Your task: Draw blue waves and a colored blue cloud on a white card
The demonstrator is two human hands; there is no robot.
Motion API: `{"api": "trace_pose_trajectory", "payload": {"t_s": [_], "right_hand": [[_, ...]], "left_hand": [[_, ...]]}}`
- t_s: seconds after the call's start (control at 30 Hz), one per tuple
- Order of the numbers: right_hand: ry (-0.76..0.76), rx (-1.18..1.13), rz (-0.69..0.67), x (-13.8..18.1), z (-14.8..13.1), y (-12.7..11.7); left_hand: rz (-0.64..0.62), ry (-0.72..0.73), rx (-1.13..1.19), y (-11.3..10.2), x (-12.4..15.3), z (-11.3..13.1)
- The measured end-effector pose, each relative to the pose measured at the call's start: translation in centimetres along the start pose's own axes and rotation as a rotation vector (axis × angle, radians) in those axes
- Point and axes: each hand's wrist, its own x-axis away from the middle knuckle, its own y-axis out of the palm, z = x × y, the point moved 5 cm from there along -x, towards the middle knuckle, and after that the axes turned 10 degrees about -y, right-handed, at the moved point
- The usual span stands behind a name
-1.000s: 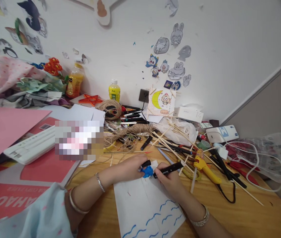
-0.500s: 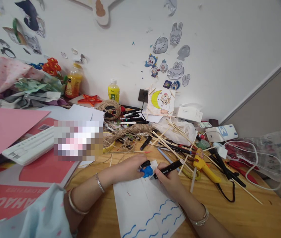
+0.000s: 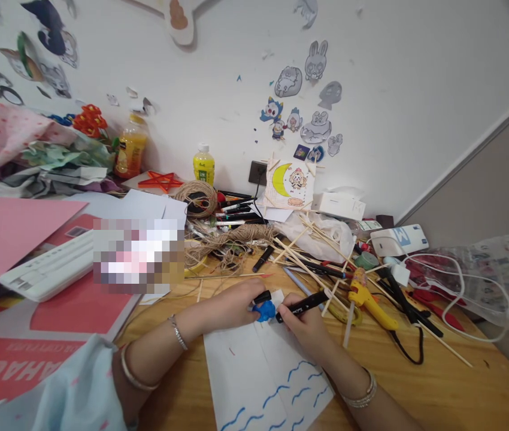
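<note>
My left hand (image 3: pixel 235 303) is closed around a small bright blue piece (image 3: pixel 265 311), whose exact kind I cannot make out. A black marker cap (image 3: pixel 262 297) also sticks out from its fingers. In my right hand (image 3: pixel 305 328) is a black marker (image 3: pixel 303 306), held slantwise with its lower-left end close beside the blue piece. Whether that end touches the piece is too small to tell. Below both hands lies a white sheet of paper (image 3: pixel 248 371) with blue wavy lines drawn across its lower part.
To the right of my hands lie a yellow glue gun (image 3: pixel 373 305) and several thin wooden sticks (image 3: pixel 297 262). Behind are jute twine (image 3: pixel 254 232), scattered markers, a yellow-labelled bottle (image 3: pixel 203 164) and a moon drawing (image 3: pixel 291 182). A white cable (image 3: pixel 461 281) loops at the right.
The whole view has shifted very slightly. Both hands keep the same hold, and the marker stays beside the blue piece.
</note>
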Motion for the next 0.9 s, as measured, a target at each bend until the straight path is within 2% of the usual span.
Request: {"api": "trace_pose_trajectory", "payload": {"t_s": [0.33, 0.6, 0.9], "right_hand": [[0.033, 0.008, 0.034, 0.0, 0.3, -0.6], [0.051, 0.020, 0.064, -0.1, 0.7, -1.4], [0.054, 0.017, 0.070, -0.1, 0.8, -1.2]], "left_hand": [[0.013, 0.000, -0.002, 0.1, -0.1, -0.4], [0.070, -0.121, -0.010, 0.2, -0.1, -0.7], [0.076, -0.140, -0.035, 0.5, -0.2, -0.6]]}}
